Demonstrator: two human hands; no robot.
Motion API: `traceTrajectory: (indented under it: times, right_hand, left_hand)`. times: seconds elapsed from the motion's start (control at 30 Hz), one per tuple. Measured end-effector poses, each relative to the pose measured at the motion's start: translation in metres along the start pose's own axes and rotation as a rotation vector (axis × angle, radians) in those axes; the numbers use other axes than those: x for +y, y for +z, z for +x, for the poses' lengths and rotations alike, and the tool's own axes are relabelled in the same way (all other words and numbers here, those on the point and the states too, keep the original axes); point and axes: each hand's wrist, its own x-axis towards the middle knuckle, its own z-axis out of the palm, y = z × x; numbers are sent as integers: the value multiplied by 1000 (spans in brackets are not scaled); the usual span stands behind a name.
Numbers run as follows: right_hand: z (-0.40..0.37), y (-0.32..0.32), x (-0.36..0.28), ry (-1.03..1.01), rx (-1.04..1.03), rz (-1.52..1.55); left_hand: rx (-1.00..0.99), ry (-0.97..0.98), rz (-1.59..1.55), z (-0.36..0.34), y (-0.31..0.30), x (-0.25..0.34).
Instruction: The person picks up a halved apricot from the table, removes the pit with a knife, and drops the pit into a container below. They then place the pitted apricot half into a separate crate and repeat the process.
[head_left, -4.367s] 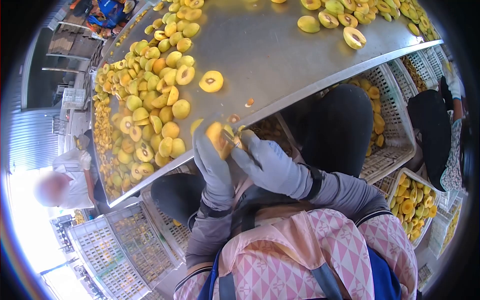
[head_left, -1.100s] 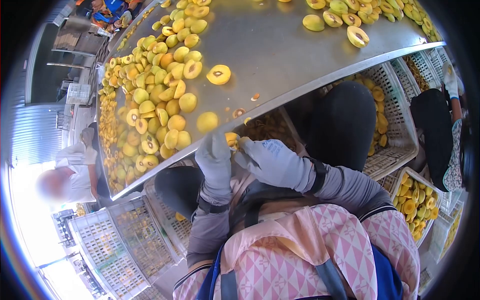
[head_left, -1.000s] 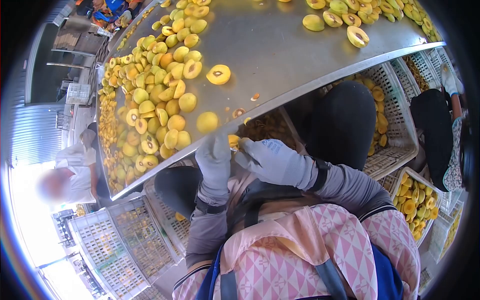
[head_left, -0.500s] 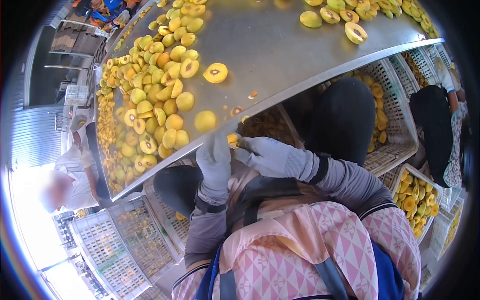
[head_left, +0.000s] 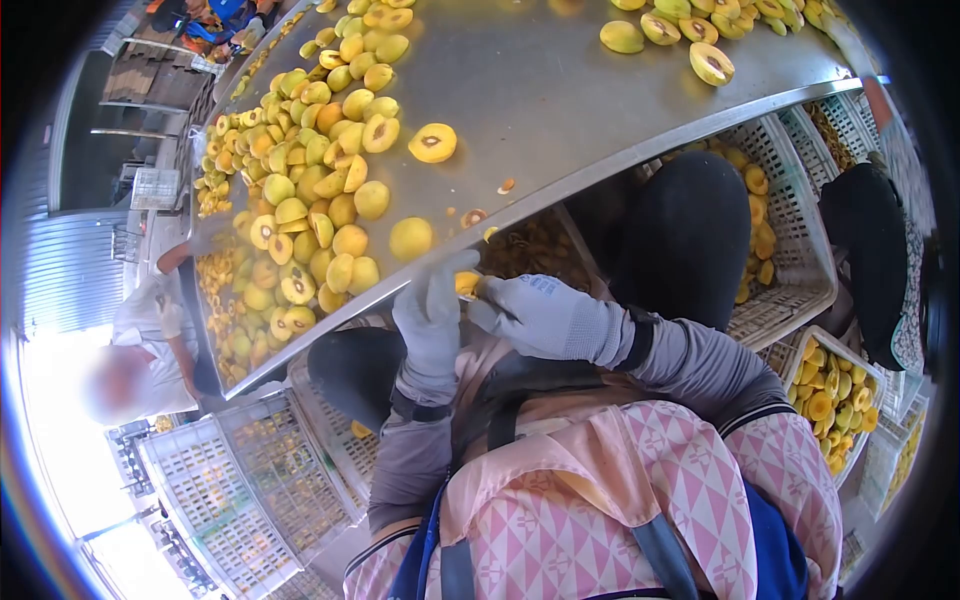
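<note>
My left hand point(head_left: 430, 308), in a pale grey glove, is just off the table's near edge. Its fingers are curled around a yellow peach half point(head_left: 466, 284). Close on the right, my gloved right hand point(head_left: 550, 318) is closed, with its fingertips against the fruit. Whatever lies inside its grip is hidden. On the metal table, a large pile of halved yellow peaches point(head_left: 290, 210) spreads beyond my left hand. One cut half point(head_left: 433, 143) lies face up, apart from the pile, and a round peach piece point(head_left: 411, 238) sits near the rim.
The metal table's raised rim point(head_left: 600, 180) runs diagonally before me. Below it is a container of dark scraps point(head_left: 530, 250). Plastic crates with peaches point(head_left: 830, 400) stand at right, and stacked crates point(head_left: 240, 460) at left. Co-workers are at the left point(head_left: 150, 340) and right point(head_left: 900, 200).
My left fingers have lifted and straightened slightly around the peach half; my right hand has barely moved. The left co-worker's arm now reaches onto the pile, and the right co-worker's arm reaches over the table.
</note>
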Motion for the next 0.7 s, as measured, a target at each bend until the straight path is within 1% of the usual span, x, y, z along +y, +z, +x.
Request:
traceTrajectory:
  times: [0.07,0.13,0.23,0.3,0.33,0.43,0.47,0.5,0.53,0.6,0.63,0.67,0.7]
  right_hand:
    - [1,4,2,80,-38,194]
    - [4,3,5,135,-109,409]
    - [6,-11,-7,388,-228,591]
    - [4,-18,-15,431,-247,617]
    - [3,-19,-16,451,-257,630]
    - [4,5,-3,294,-121,620]
    - [1,4,0,322,-145,668]
    - [-1,-5,-9,349,-166,717]
    - [-5,-12,-14,381,-186,766]
    - [-7,-23,-11,466,-292,816]
    - [-7,-27,-8,502,-344,840]
    - [-8,-27,-2,402,-355,742]
    - [-8,-25,0,370,-274,691]
  left_hand:
    - [103,-44,-152,-15,9,-37]
    - [128,-83,-260,-12,11,-32]
    - [66,-107,-322,-9,9,-17]
    - [41,-95,-329,-9,7,-15]
    - [46,-138,-357,-10,6,-11]
    - [79,-257,-483,-10,7,2]
    - [103,-289,-556,-11,9,3]
    - [124,-319,-630,-10,10,3]
    - [111,-347,-663,-9,10,3]
    - [94,-408,-727,-13,7,3]
    - [128,-358,-671,-14,8,3]
    - [161,-306,-615,-15,11,3]
    - [177,-351,-633,-15,8,5]
